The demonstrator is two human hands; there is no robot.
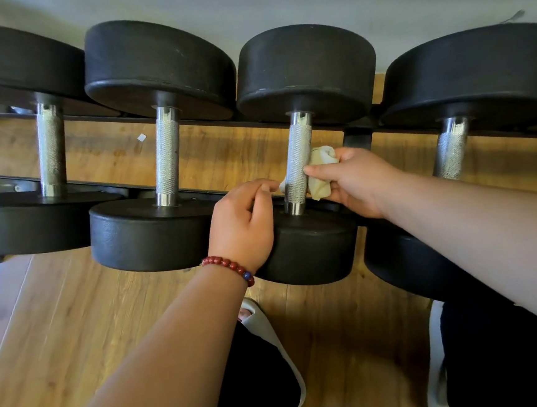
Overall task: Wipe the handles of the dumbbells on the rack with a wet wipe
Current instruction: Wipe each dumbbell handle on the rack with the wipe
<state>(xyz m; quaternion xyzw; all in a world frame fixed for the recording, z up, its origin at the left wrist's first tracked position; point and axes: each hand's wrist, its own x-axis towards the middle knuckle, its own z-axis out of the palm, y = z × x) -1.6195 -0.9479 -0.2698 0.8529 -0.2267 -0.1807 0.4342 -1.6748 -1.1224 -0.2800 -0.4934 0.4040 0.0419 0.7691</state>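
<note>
Now, at centre frame, the right hand [353,183] bunches the wet wipe [321,172] against the right side of the handle [299,158] of the third dumbbell [304,70] from the left. The left hand [246,224] pinches the wipe's other end just left of it. The black rack [357,137] holds four in a row.

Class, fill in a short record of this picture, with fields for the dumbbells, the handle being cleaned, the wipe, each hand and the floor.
dumbbells: four black dumbbells in view, side by side on the rack
handle being cleaned: knurled metal handle of the third from the left
wet wipe: white, crumpled, shows on both sides of that handle
right hand: grips the wipe against the handle's right side
left hand: appears to pinch the wipe's end left of the handle; beaded bracelet on wrist
floor: wood
</note>
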